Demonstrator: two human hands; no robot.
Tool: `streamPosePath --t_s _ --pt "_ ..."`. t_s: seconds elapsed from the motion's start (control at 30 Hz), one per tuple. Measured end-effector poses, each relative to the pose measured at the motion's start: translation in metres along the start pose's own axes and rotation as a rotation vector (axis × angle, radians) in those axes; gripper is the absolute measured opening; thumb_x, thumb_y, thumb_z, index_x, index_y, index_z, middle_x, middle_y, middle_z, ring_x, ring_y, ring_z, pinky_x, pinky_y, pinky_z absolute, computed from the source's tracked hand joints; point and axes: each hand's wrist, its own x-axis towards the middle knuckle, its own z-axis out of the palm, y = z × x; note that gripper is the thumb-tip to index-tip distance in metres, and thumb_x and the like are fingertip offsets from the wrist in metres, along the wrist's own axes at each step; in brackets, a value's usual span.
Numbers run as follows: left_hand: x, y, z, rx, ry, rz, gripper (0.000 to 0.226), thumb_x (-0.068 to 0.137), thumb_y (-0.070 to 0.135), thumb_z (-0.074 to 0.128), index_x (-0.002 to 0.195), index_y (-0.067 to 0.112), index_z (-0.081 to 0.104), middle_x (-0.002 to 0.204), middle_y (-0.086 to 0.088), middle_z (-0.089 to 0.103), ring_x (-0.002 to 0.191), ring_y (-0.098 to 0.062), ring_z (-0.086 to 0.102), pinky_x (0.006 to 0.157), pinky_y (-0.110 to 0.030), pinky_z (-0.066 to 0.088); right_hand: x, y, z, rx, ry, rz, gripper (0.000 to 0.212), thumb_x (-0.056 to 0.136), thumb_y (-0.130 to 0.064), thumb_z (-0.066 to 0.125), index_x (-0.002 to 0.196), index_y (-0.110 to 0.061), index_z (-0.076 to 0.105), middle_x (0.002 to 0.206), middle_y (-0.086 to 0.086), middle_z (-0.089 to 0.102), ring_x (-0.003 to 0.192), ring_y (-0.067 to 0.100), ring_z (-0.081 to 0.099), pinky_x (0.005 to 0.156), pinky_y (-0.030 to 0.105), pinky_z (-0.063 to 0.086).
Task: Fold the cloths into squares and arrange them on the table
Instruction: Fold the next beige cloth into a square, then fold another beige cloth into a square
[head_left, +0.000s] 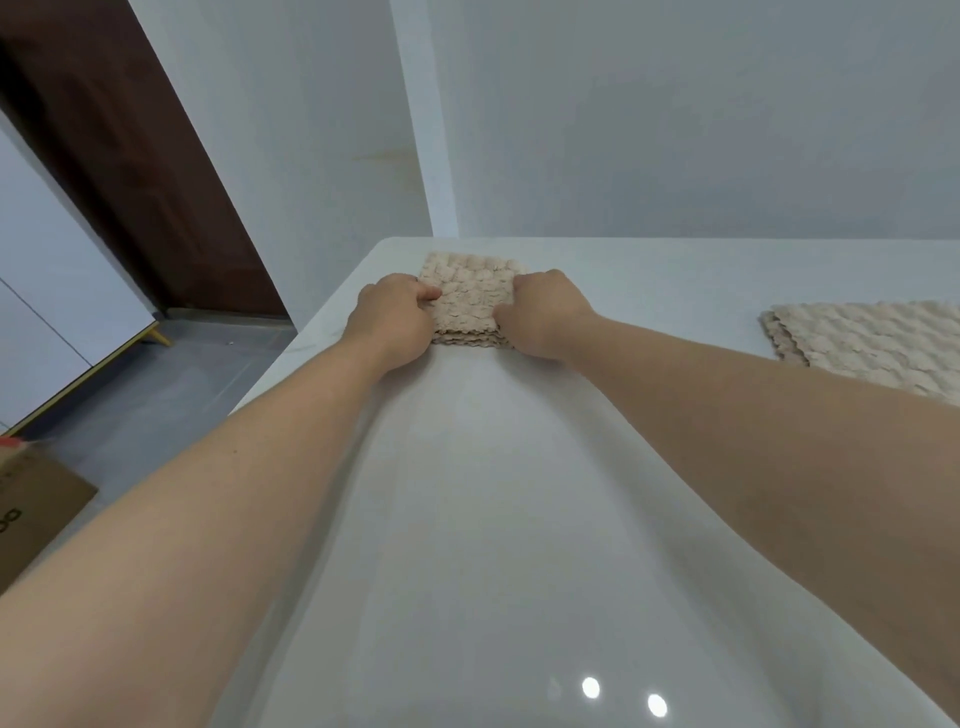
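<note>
— At far left, down on the grey floor (171, 384)?
— A brown cardboard box (36, 499), flat-sided, cut off by the frame edge. Above it a white panel (52, 322) with thin gold trim, then a dark brown door (130, 156), wood-grained.
— Next, on the table (467, 519)?
— Glossy white, smooth, with a rounded far-left corner, set against a plain pale wall (675, 130). Near that corner, the folded cloth (470, 296): beige, bubbly, roughly square, layered at its near edge, lying flat.
— Held how?
— Left hand (395, 317) gripping the left edge, fingers curled onto it. Right hand (545, 312) gripping the right edge likewise, fingers curled, hiding that side.
— Anything in the way?
— Only the forearms, crossing much of the tabletop. Well apart at far right, a second cloth (872, 348): same beige pebbled texture, larger, flat, partly behind the right forearm and cut off by the frame.
</note>
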Motion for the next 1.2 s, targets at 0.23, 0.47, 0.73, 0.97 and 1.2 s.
streamPosePath --t_s 0.23,0.47,0.73,0.97,1.2 --pt "-0.017 0.015 -0.003 0.307 -0.044 0.004 0.047 0.102 0.02 0.035 0.148 0.024 0.046 0.159 -0.001 0.033 0.139 -0.035 0.034 0.11 -0.05 0.034 -0.01 0.001 0.003 -0.042 0.042 -0.074 0.038 0.099 -0.029 0.043 0.132 -0.017 0.056 0.135 0.017 0.046 0.114 0.037 0.054 0.081 0.035 0.042" --pt "-0.092 0.076 -0.021 0.299 0.212 0.225 0.041 0.106 0.034 0.038 0.139 0.014 0.053 0.151 -0.003 0.046 0.138 -0.028 0.037 0.107 -0.045 0.034 -0.068 0.022 -0.061 0.038 0.114 -0.142 0.043 0.099 -0.033 0.049 0.141 -0.024 0.049 0.14 0.006 0.042 0.099 0.021 0.056 0.083 0.03 0.042" --pt "-0.238 0.195 0.014 0.108 0.007 0.566 0.032 0.101 0.035 0.05 0.13 0.023 0.059 0.135 0.009 0.054 0.129 -0.014 0.044 0.106 -0.032 0.034 -0.214 0.131 -0.157 -0.008 0.188 -0.059 0.019 0.095 -0.027 0.058 0.113 -0.029 0.065 0.104 -0.01 0.06 0.081 0.008 0.053 0.078 0.025 0.036" --pt "-0.287 0.266 0.056 -0.006 -0.046 0.676 0.027 0.098 0.033 0.057 0.12 0.02 0.067 0.123 0.009 0.06 0.117 -0.012 0.054 0.102 -0.029 0.041 -0.338 0.229 -0.194 -0.089 0.196 -0.073 0.01 0.094 -0.026 0.063 0.097 -0.035 0.066 0.09 -0.019 0.057 0.084 0.001 0.055 0.073 0.021 0.039" --pt "-0.303 0.303 0.085 0.064 -0.081 0.683 0.029 0.097 0.032 0.062 0.122 0.02 0.067 0.121 0.01 0.064 0.116 -0.012 0.054 0.092 -0.021 0.04 -0.38 0.317 -0.215 -0.287 0.275 -0.063 0.013 0.094 -0.021 0.062 0.103 -0.026 0.07 0.109 -0.01 0.065 0.109 0.016 0.055 0.09 0.035 0.049"
